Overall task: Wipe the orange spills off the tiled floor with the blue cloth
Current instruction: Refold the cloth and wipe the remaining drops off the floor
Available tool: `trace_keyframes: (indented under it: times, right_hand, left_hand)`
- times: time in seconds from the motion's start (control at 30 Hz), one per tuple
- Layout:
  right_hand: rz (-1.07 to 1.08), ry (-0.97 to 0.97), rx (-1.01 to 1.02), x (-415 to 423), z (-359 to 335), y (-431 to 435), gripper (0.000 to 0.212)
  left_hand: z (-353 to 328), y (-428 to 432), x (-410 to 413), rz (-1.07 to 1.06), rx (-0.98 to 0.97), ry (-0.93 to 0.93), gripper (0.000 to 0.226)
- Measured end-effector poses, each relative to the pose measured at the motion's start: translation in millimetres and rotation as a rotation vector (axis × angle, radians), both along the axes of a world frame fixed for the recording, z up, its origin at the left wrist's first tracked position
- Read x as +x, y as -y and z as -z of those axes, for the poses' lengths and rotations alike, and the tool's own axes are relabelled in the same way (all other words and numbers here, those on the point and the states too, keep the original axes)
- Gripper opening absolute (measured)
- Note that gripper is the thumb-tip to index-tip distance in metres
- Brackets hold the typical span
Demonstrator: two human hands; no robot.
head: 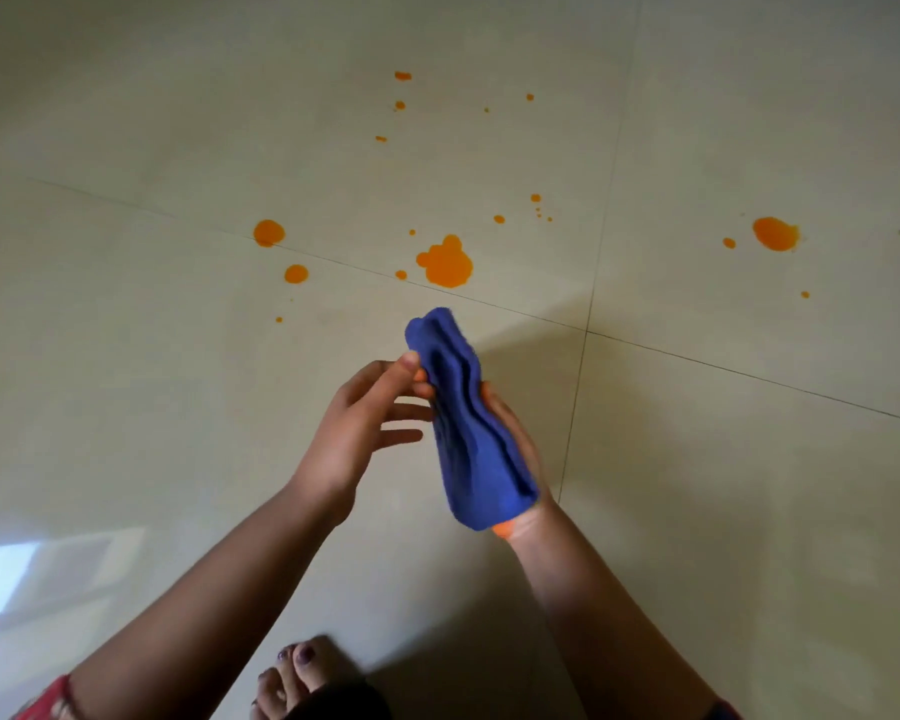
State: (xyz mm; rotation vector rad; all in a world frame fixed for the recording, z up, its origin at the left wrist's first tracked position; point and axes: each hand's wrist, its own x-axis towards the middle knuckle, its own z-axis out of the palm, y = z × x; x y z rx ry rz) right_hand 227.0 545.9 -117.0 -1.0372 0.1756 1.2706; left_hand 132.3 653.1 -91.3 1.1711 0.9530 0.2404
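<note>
The blue cloth (463,423) is bunched into a long folded roll and held up in the air above the tiled floor (697,459), well short of the spills. It lies along the palm of the right hand (515,449), whose grip cups it from the right side and underneath, with the fingers hidden behind the folds; an orange stain shows at the heel of that hand, just below the cloth's lower end. The left hand (357,428) meets the cloth from the other side: its thumb and forefinger pinch the upper left edge, while the remaining fingers are spread loosely apart, their tips just touching the cloth. There is orange on the fingertip at the pinch. The orange spills (445,262) lie on the floor beyond the cloth, the largest blob just past its upper end, with smaller drops scattered to the left, right and farther away. A bare foot (292,678) rests on the floor at the bottom edge.
</note>
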Motion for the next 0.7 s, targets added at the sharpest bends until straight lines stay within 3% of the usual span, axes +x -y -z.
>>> trace_keyframes:
  times: [0.1, 0.23, 0.3, 0.4, 0.47, 0.57, 0.63, 0.7]
  right_hand:
    - [-0.026, 0.097, 0.141, -6.4, -0.5, -11.8, 0.037]
    - [0.298, -0.073, 0.259, -2.4, 5.8, -10.7, 0.035]
    - [0.456, -0.173, 0.312, 8.0, 15.2, -4.8, 0.032]
    - [0.529, -0.225, 0.366, 21.0, 33.8, 11.2, 0.037]
    - [0.496, -0.223, 0.382, 26.0, 46.7, 24.0, 0.041]
    - [0.380, -0.174, 0.172, 38.9, 55.8, 37.9, 0.061]
    - [0.220, -0.090, -0.032, 56.7, 51.1, 44.8, 0.057]
    - [-0.064, 0.137, -0.243, 77.9, 40.1, 47.9, 0.045]
  left_hand:
    - [-9.0, 3.4, 0.2, -0.085, 0.016, 0.044, 0.025]
    - [-4.7, -2.1, -8.9, -0.212, 0.046, 0.225, 0.008]
    - [-0.2, -7.2, -15.1, -0.318, -0.053, 0.342, 0.007]
    - [6.7, -11.5, -29.3, -0.499, -0.322, 0.466, 0.029]
    - [15.5, -13.4, -42.0, -0.564, -0.404, 0.415, 0.036]
    - [36.8, -16.9, -62.6, -0.629, -0.387, 0.181, 0.039]
    - [52.7, -19.4, -77.2, -0.593, -0.242, -0.062, 0.046]
    - [63.8, -22.3, -87.1, -0.566, -0.028, -0.200, 0.039]
